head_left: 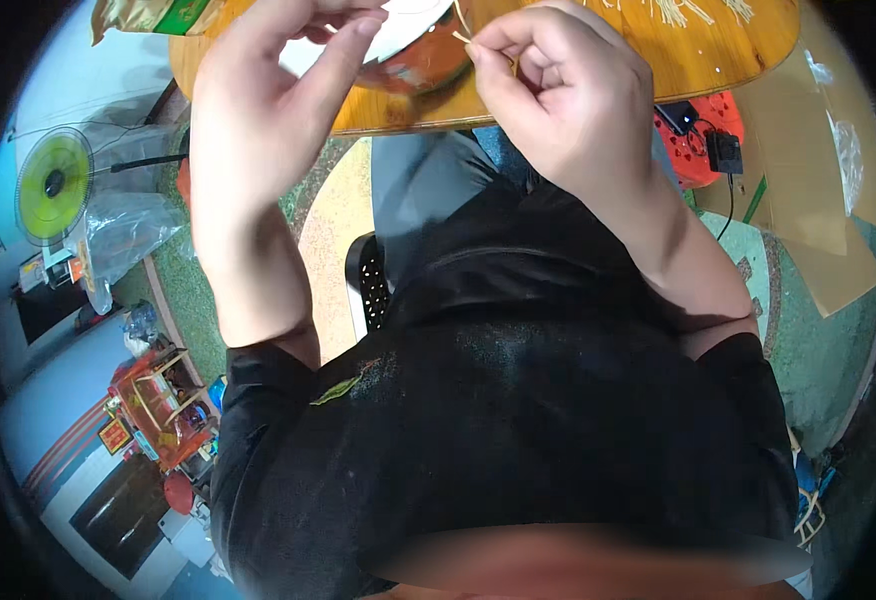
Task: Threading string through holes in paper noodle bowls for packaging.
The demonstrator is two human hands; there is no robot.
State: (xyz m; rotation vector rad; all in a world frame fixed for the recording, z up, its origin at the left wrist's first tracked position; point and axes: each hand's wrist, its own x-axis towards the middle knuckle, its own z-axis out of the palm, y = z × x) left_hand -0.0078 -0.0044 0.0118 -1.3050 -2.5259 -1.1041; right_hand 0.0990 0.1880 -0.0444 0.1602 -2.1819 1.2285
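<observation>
My right hand (573, 95) is above the front edge of a wooden table, its thumb and forefinger pinched on a thin pale strand (461, 37). The strand runs up toward the top edge of the view. To its left, my left hand (293, 95) is bent inward with thumb and fingertips close together; the picture cuts off part of the fingers, and what they hold cannot be made out. Between my hands lie a white dish (413, 25) and a reddish-brown, shiny round thing (423, 65). More pale strands (678, 10) lie on the table at the far right.
The wooden table (738, 50) has a curved edge. A green and tan packet (173, 15) is at its far left. A green fan (55, 185) stands left. Below the table's right side are a red patterned seat (713, 160) with a black adapter, and flattened cardboard (808, 190).
</observation>
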